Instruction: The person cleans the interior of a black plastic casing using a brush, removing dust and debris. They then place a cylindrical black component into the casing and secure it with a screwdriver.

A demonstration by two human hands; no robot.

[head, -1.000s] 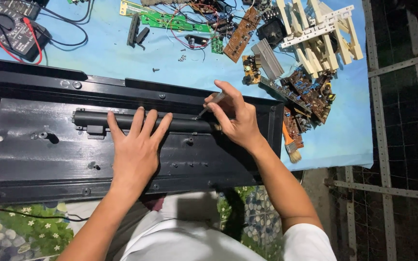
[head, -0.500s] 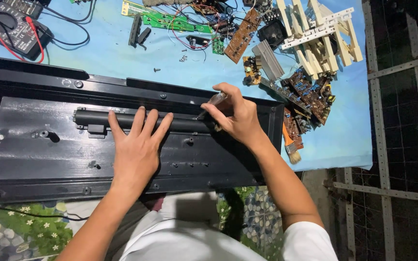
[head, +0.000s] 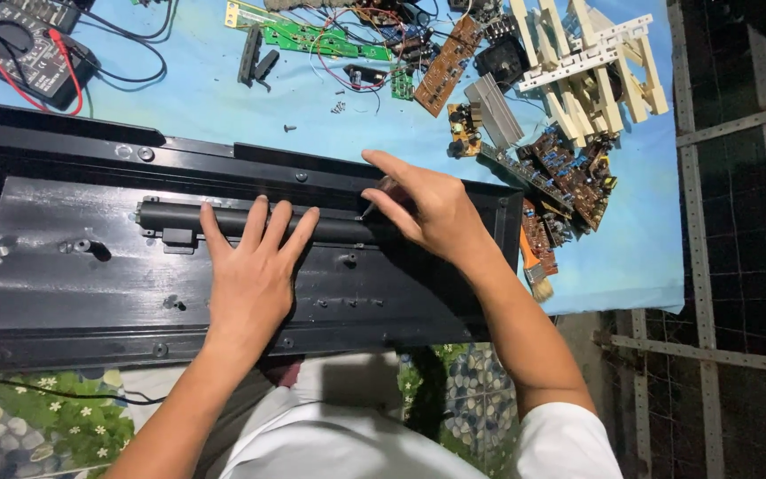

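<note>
**Fingers pinch a small screwdriver at the black bar**

Fingers (head: pixel 392 206) of the right hand (head: pixel 432 213) are closed around a slim screwdriver with a clear handle and thin metal shaft (head: pixel 374 200), whose tip is set down at the right end of a long, round, matte black plastic bar (head: pixel 223 219). The left hand (head: pixel 252 270) is laid flat, its fingers (head: pixel 263 222) spread and pressed over the middle of that bar. The bar is seen lying lengthwise on the upper part of a wide, flat, black plastic casing (head: pixel 90 284) dotted with screw holes, which is stretched across the near edge of the bench (head: pixel 631 257), covered in light blue sheeting.

Beyond the casing, a few small loose screws (head: pixel 337 107) are scattered on the blue surface. Further back, green circuit boards (head: pixel 312 37) and brown circuit boards (head: pixel 449 64) are piled among red and black wires. Cream plastic slatted frames (head: pixel 587 66) are stacked at the far right, with dark boards crowded with components (head: pixel 574 168) just below them. An orange-handled brush with pale bristles (head: pixel 534 266) is placed beside the casing's right end. A dark multimeter with red and black leads (head: pixel 24 53) is seen at the far left corner.
</note>
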